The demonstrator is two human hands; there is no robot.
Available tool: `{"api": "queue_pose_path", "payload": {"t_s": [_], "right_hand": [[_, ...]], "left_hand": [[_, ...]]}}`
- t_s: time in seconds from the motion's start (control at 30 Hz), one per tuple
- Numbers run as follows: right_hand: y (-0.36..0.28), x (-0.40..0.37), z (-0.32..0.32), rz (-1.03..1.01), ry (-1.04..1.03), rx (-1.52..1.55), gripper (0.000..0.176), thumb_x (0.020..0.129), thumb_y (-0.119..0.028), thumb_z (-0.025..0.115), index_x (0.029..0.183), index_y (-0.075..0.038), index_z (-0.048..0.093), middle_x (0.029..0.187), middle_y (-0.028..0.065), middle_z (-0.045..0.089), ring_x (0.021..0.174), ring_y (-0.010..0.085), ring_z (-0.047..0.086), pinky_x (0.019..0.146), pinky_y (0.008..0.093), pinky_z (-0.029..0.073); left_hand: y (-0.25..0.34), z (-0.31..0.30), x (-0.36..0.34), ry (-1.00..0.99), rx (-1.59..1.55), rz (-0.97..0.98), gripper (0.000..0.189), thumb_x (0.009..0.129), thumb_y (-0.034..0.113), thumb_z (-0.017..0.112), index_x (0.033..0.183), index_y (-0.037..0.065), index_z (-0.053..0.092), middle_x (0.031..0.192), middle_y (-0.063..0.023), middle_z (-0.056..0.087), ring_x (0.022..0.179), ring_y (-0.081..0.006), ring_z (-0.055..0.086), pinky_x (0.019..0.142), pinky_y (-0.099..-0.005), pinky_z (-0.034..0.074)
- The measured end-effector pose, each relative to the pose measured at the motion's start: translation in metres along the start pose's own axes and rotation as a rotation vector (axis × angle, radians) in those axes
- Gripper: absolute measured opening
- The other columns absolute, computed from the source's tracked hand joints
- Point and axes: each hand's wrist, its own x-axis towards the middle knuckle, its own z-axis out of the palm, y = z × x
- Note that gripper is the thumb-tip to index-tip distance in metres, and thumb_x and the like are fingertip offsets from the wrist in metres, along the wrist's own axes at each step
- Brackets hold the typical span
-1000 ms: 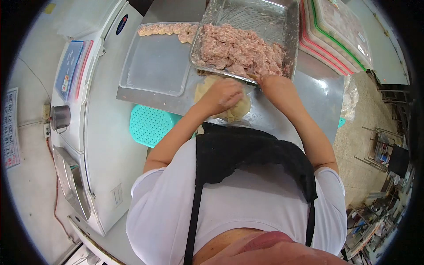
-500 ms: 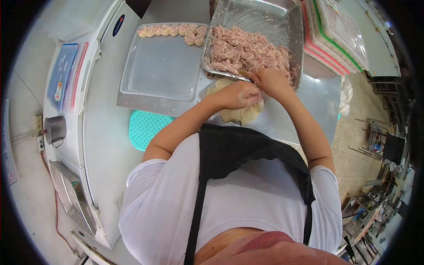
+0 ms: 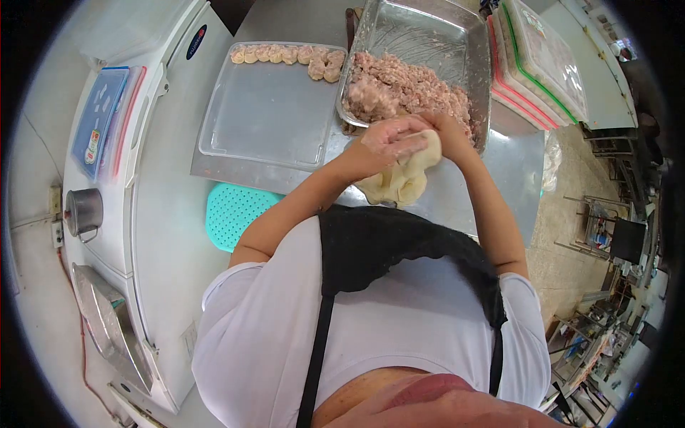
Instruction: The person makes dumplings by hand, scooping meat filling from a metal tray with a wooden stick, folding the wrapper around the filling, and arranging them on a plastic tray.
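Early days: just a short row of dumplings point(image 3: 289, 55) in the clear tray point(image 3: 264, 121), upper middle. Metal pan point(image 3: 428, 21) heaped with minced filling point(image 3: 407, 85). Left hand point(image 3: 389, 139) and right hand point(image 3: 449, 130) both pinching a wrapper point(image 3: 428, 151) at centre frame, above the wrapper stack point(image 3: 392, 187).

Both bare forearms extend forward, elbows bent, converging ahead of the chest. Left hand point(image 3: 389, 139) raised, fingers curled closed. Right hand point(image 3: 448, 130) touches it, fingers hidden.
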Motion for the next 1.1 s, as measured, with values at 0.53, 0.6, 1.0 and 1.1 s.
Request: {"api": "queue_pose_path", "payload": {"t_s": [0.53, 0.6, 1.0, 1.1], "right_hand": [[-0.004, -0.060, -0.063, 0.180, 0.426, 0.632, 0.042, 0.095, -0.044, 0.050, 0.085, -0.007, 0.067, 0.058, -0.0052, 0.041, 0.051, 0.0052, 0.032, 0.047, 0.0239, 0.021], [-0.010, -0.060, -0.066, 0.035, 0.416, 0.610, 0.038, 0.094, -0.040, 0.054, 0.094, -0.005, 0.069, 0.061, -0.0051, 0.043, 0.054, 0.0056, 0.036, 0.049, 0.0239, 0.027], [0.023, -0.057, -0.080, -0.056, 0.229, -0.084, 0.030, 0.094, -0.028, 0.054, 0.108, -0.003, 0.064, 0.086, 0.0210, 0.064, 0.081, 0.0358, 0.063, 0.072, 0.0391, 0.048], [0.027, -0.061, -0.084, 0.033, 0.124, 0.011, 0.033, 0.095, -0.031, 0.051, 0.105, -0.001, 0.062, 0.086, 0.0226, 0.063, 0.082, 0.0372, 0.062, 0.072, 0.0407, 0.048]], "left_hand": [[0.001, -0.006, 0.070, 0.108, 0.520, 0.292, 0.030, 0.097, 0.024, 0.047, 0.114, 0.001, 0.057, 0.104, -0.0063, 0.063, 0.091, -0.0231, 0.062, 0.081, -0.0330, 0.049], [0.007, 0.007, 0.073, 0.239, -0.511, 0.047, 0.035, 0.097, 0.023, 0.042, 0.122, 0.000, 0.052, 0.112, -0.0133, 0.061, 0.102, -0.0268, 0.060, 0.087, -0.0389, 0.050], [-0.021, -0.001, 0.082, 0.482, -0.527, 0.004, 0.031, 0.098, 0.023, 0.043, 0.116, 0.000, 0.050, 0.109, -0.0137, 0.061, 0.090, -0.0256, 0.063, 0.083, -0.0423, 0.054], [-0.022, -0.008, 0.075, 0.619, -0.168, -0.081, 0.033, 0.097, 0.028, 0.045, 0.114, 0.001, 0.054, 0.106, -0.0123, 0.063, 0.087, -0.0243, 0.064, 0.076, -0.0403, 0.053]]}}
